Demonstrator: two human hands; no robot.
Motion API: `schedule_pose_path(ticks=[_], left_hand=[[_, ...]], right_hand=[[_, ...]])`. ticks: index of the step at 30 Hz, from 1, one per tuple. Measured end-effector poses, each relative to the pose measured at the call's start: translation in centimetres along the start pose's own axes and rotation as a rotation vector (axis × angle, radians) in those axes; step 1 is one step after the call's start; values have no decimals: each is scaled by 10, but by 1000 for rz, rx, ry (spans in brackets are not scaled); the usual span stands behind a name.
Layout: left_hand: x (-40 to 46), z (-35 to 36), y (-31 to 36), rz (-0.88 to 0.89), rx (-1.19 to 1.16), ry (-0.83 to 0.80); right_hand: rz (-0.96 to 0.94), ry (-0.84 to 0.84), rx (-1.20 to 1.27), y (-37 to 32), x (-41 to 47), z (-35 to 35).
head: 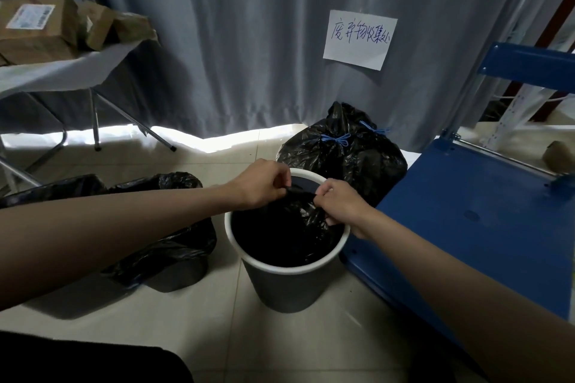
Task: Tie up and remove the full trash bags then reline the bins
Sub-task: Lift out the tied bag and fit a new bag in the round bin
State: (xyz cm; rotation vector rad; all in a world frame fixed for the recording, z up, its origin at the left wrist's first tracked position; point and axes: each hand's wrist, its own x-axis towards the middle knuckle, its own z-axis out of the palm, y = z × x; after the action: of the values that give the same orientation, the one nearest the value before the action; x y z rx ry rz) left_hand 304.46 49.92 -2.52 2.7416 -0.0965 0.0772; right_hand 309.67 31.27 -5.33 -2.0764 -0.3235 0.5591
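At far left, taped cardboard boxes point(37, 31) crowd a cloth-draped folding worktop point(62, 71), its thin metal legs splayed on the pale tiled floor point(199, 333). Below it a second bin point(177, 270) stands lined with crinkled, glossy black plastic that spills over its edge.

The left hand point(261, 185) reaches in from the left on a bare, nearly straight forearm, knuckles up, its grip pinching a gathered fold of the black bag point(292, 227) between thumb and curled fingers. The bag sits inside the round grey bin point(286, 286), whose white rim circles it; the thin film is wrinkled and shiny, drawn up to a taut ridge just above the rim, and that ridge runs directly between the two grips. The right hand point(337, 205) comes in from the lower right, wrist bent over the rim's right side, its grip likewise pinching the bunched plastic, fingers curled round it. The two hands sit close together, almost touching.

Behind the bin, against the pleated grey curtain point(249, 40), lie tied black bags point(342, 149), lumpy and closed with blue drawstrings. A handwritten paper sign point(359, 39) hangs on the curtain. At right, a flat blue metal cart point(466, 211) stands just beside the bin.
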Motion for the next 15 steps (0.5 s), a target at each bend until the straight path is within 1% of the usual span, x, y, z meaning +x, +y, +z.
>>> schedule_pose_path(ticks=[2,5,8,11,15], left_hand=[[11,6,-1,-16,-50,43],[30,13,-1,-27,-98,92],[50,16,-2,21,20,51],[67,18,-5,33,155,-11],[86,26,-6,48,204,24]], right_hand=[[-86,129,-170,3,3,-5],[-98,247,-253,6,9,-9],[-58,319,-248,14,17,-15],[-97,390,-250,23,26,-23],[-148,468,-265,33,46,-29]])
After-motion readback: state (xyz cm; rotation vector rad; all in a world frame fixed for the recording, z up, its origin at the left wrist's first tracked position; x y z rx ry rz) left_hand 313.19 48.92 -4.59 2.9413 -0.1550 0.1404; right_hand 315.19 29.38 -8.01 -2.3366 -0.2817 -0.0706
